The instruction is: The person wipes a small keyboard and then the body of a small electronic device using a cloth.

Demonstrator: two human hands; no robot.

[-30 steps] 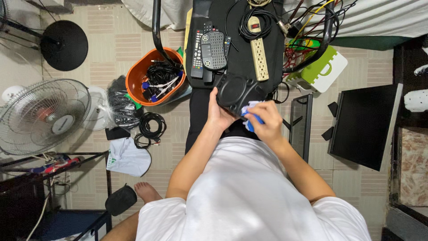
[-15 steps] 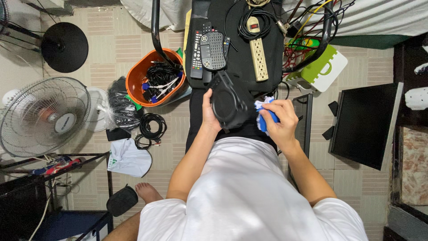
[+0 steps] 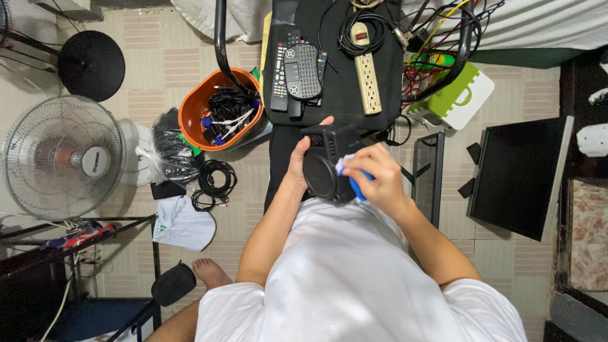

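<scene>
- black speaker (image 3: 326, 166) sits mid-frame, held up over the lap, round grille facing the camera
- left hand (image 3: 297, 163) at its 9 o'clock, fingers wrapped round the speaker's side, thumb up top
- right hand (image 3: 373, 180) at 3 o'clock, pinching a blue-white cloth (image 3: 350, 176) against the speaker
- at 12 o'clock: black bench (image 3: 339, 95) with remotes (image 3: 297, 66) and a power strip (image 3: 366, 69)
- orange tub (image 3: 218, 109) of cables at 10 o'clock, fan (image 3: 62, 157) way out at 9
</scene>
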